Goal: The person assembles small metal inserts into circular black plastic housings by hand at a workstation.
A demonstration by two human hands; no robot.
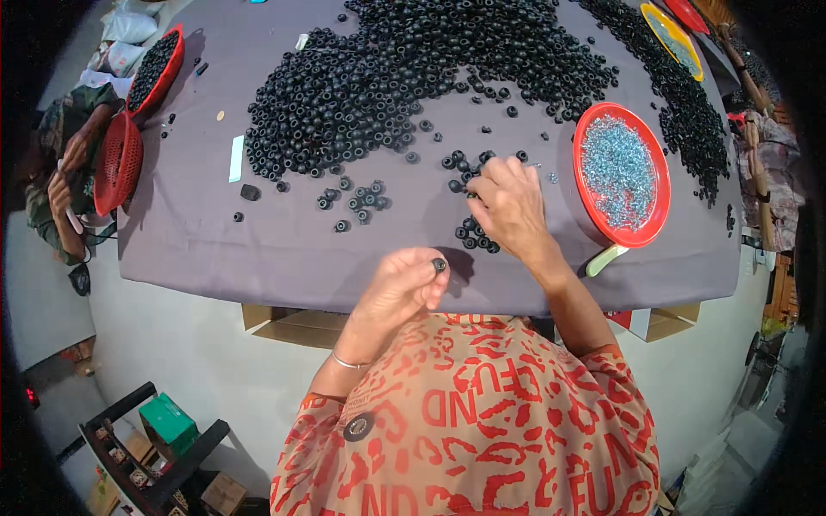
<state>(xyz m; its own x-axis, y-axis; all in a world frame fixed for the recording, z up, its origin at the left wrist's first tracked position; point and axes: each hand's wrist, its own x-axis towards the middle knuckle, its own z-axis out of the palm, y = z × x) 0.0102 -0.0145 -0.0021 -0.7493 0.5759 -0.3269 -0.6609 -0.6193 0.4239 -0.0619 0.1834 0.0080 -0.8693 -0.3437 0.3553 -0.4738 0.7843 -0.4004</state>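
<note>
My left hand (pixel 400 284), near the front edge of the table, pinches a small round black knob (pixel 439 266) between thumb and fingertips, its hole facing up. Farther forward and to the right, my right hand (pixel 508 202) reaches palm down among a few loose black knobs (pixel 469 232). Its fingers are curled together, and a dark bit shows at the thumb tip; what they grip is mostly hidden. Right of that hand stands a red round tray (pixel 661 193) holding many small silvery metal pieces (pixel 619 168). Several more knobs (pixel 366 199) lie loose to the left.
A large heap of black knobs (pixel 344 103) covers the far middle of the grey-covered table (pixel 189 258). Smaller black parts (pixel 680 95) spread along the right. A green handle (pixel 606 260) pokes out below the tray. At left, another person's hands (pixel 64 181) are beside red baskets (pixel 118 163).
</note>
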